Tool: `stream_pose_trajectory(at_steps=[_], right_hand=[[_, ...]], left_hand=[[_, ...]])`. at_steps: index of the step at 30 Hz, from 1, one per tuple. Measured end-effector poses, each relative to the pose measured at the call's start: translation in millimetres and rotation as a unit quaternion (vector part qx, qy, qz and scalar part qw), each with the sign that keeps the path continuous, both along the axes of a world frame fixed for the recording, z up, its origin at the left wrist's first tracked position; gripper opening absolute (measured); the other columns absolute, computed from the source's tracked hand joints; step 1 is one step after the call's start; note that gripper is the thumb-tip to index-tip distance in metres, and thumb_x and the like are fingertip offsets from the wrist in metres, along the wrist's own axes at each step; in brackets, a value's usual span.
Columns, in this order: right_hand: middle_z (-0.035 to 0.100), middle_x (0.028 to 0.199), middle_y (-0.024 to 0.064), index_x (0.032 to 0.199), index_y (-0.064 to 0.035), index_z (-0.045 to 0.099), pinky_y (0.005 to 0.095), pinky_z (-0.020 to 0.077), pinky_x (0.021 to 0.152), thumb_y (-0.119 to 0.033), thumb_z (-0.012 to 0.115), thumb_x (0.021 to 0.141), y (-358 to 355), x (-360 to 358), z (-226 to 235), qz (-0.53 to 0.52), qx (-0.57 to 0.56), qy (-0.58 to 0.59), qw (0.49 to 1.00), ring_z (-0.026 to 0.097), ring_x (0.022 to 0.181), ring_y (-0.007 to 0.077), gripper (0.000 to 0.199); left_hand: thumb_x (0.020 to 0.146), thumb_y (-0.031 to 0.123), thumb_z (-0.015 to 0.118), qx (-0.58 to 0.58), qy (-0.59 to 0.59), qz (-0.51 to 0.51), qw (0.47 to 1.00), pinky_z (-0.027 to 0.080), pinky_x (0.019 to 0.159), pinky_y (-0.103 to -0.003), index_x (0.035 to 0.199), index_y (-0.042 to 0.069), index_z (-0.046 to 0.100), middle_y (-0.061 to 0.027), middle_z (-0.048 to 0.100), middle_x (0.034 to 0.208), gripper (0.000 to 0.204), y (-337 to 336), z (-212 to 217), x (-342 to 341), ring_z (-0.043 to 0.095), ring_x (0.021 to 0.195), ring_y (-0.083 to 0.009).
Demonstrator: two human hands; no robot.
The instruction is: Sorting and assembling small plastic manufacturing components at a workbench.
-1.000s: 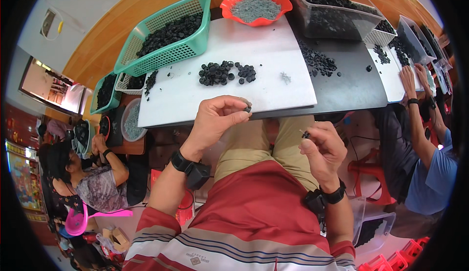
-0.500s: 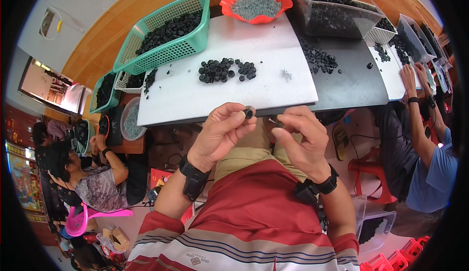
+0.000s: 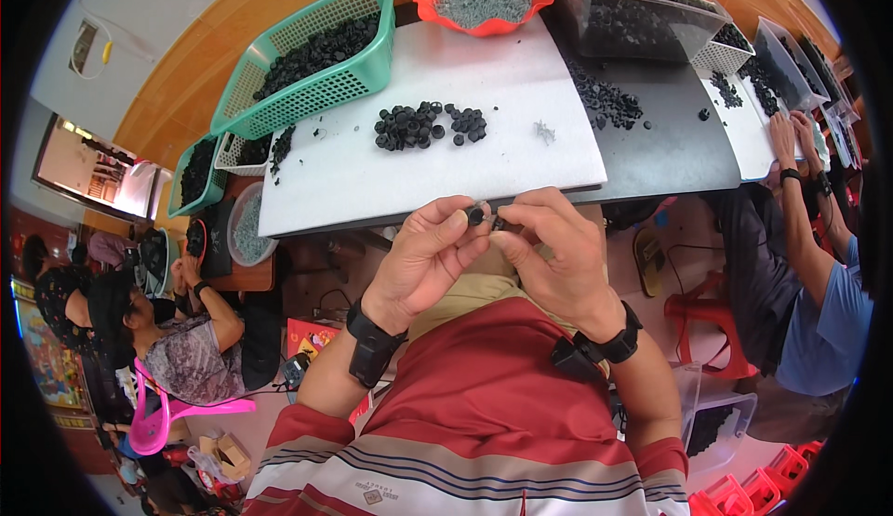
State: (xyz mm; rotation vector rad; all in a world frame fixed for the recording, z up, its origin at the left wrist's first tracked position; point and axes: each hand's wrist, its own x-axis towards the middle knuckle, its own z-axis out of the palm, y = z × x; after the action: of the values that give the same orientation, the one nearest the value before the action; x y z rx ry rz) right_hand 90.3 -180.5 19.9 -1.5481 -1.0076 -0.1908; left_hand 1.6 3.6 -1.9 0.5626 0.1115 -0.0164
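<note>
My left hand [image 3: 419, 255] has a small black cap [image 3: 475, 216] pinched between thumb and forefinger, closed just enough to grip it, with the other fingers curled loosely below. The cap's round side faces up toward me. My right hand [image 3: 566, 251] is closed at the fingertips on a small dark piece [image 3: 498, 225], mostly covered by my thumb and finger. I hold the two pieces close together, just off the near edge of the table and above my lap; I cannot tell whether they touch.

Beyond my hands lies a white sheet [image 3: 335, 172], and on it sits a heap of black caps [image 3: 405, 130], with a smaller cluster [image 3: 468, 125] just beside its right side. Farther right on the sheet is a little pile of thin grey pieces [image 3: 544, 132]. At the back, a red bowl [image 3: 488, 29] with a wavy rim holds many more grey pieces. To its left stands a green basket [image 3: 358, 80] full of black parts, and to its right a clear box [image 3: 637, 32], also filled with black parts. More loose black bits [image 3: 609, 102] are scattered on the dark table [image 3: 665, 167] in front of that box.
</note>
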Motion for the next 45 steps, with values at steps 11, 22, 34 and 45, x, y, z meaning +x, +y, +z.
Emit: stream_pose_trajectory(at_steps=[11,22,34,45], right_hand=[[0.065,0.097,0.0092,0.107,-0.0029,0.067,0.0367,0.0535,0.058,-0.007,0.077,0.085,-0.1,-4.7,-2.7,-0.004,-0.057,-0.026,0.998,0.067,0.07,0.0274,0.024],[0.067,0.094,0.0097,0.102,-0.0022,0.071,0.0316,0.0534,0.058,-0.002,0.082,0.079,-0.4,-8.4,-3.8,-0.019,-0.009,0.0,1.0,0.067,0.069,0.0213,0.026],[0.07,0.092,0.0131,0.101,0.0007,0.071,0.0282,0.0543,0.059,0.0,0.084,0.077,-4.7,-8.1,-8.1,0.01,0.045,0.014,0.999,0.068,0.07,0.0198,0.028],[0.068,0.092,0.0126,0.103,-0.0002,0.07,0.0311,0.0548,0.058,-0.001,0.084,0.077,-11.2,-6.9,-9.1,-0.024,0.04,-0.083,0.995,0.068,0.07,0.0238,0.03]], left_hand=[[0.099,0.003,0.064,0.035,0.003,0.002,0.999,0.062,0.092,-0.03,0.12,0.003,0.068,-0.0094,0.072,0.112,0.022,-6.2,-4.5,-4.2,0.07,0.103,-0.0165],[0.099,0.003,0.063,0.066,-0.005,0.019,0.998,0.062,0.091,-0.031,0.118,0.003,0.068,-0.0112,0.071,0.117,0.019,-17.1,-0.2,-5.6,0.071,0.102,-0.0181],[0.098,0.005,0.066,0.06,-0.008,0.012,0.998,0.062,0.092,-0.032,0.116,0.003,0.069,-0.0115,0.072,0.112,0.018,-24.7,4.8,-8.7,0.071,0.102,-0.0189],[0.099,0.003,0.065,0.068,-0.008,0.029,0.997,0.062,0.09,-0.03,0.117,0.001,0.07,-0.0116,0.072,0.114,0.019,-35.2,8.4,-9.5,0.07,0.102,-0.0176]])
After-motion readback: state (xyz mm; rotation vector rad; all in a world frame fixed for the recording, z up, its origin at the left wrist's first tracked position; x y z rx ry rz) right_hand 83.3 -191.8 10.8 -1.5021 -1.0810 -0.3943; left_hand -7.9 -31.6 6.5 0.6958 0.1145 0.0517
